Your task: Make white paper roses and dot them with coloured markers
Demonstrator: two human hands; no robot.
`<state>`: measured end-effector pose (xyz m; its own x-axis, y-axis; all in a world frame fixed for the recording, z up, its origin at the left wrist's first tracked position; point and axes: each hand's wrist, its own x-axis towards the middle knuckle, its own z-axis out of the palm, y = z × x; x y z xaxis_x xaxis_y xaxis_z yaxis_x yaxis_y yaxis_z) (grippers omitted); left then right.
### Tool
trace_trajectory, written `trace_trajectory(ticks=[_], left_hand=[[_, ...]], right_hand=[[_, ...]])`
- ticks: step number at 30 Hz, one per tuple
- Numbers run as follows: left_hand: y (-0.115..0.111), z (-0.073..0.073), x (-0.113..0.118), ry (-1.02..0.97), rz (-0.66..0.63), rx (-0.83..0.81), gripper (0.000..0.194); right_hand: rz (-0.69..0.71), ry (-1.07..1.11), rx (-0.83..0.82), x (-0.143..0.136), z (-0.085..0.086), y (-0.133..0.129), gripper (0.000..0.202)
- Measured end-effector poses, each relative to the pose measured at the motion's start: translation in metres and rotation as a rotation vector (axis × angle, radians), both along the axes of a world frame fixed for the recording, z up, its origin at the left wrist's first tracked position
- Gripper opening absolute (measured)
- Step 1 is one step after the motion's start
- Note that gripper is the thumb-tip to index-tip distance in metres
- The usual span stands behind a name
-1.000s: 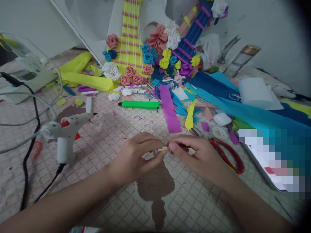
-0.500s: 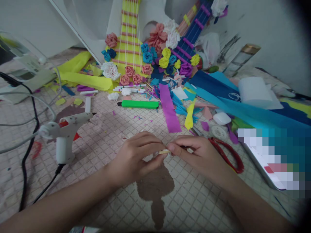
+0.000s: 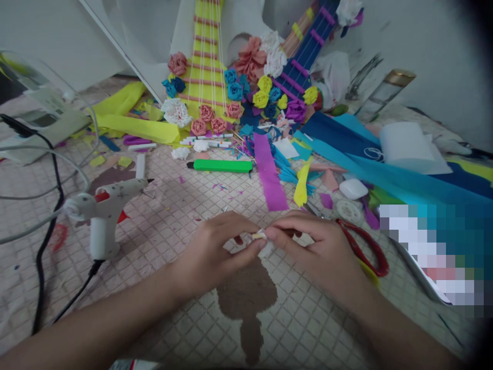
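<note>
Above the middle of the table, my left hand (image 3: 219, 244) and my right hand (image 3: 310, 239) meet at the fingertips. Both are closed in a pinch on a small piece of white crumpled paper (image 3: 266, 250). A short pale-yellow strip (image 3: 259, 236) shows at the left fingertips; whether it is part of the paper I cannot tell. Fingers hide most of the piece. Just right of my right hand lie red-handled scissors (image 3: 381, 257). Beyond the hands is a strip of purple crepe paper (image 3: 270, 177).
A white hot glue gun (image 3: 103, 216) with cords stands at left. Farther back lies a green cutter (image 3: 223, 165). Guitar-shaped pieces, one with a yellow neck (image 3: 208, 56), carry paper flowers. A tape roll (image 3: 349, 211) and a pixelated device (image 3: 423, 267) are at right.
The white paper now hangs visibly below the fingertips, where before mostly a pale-yellow edge showed. My fingers have shifted slightly around it. The view has moved a little.
</note>
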<state>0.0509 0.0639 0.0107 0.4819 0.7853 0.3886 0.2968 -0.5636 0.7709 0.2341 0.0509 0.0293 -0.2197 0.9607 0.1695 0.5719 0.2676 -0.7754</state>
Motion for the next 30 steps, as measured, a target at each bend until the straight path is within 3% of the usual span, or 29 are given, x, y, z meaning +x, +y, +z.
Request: trace_trajectory(ticks=[5, 8, 15, 30], left_hand=[[-0.002, 0.003, 0.003, 0.027, 0.06, -0.167, 0.009], [-0.002, 0.003, 0.003, 0.045, 0.064, -0.213, 0.01], [0.0, 0.002, 0.002, 0.024, 0.034, -0.086, 0.006], [-0.002, 0.007, 0.003, 0.043, -0.003, -0.082, 0.006]], right_hand=[[-0.044, -0.018, 0.149, -0.005, -0.006, -0.004, 0.013], [-0.022, -0.039, 0.097, -0.004, -0.004, -0.004, 0.017], [0.06, -0.021, -0.147, 0.0, 0.005, -0.001, 0.016], [0.032, -0.002, -0.174, 0.001, 0.003, 0.001, 0.019]])
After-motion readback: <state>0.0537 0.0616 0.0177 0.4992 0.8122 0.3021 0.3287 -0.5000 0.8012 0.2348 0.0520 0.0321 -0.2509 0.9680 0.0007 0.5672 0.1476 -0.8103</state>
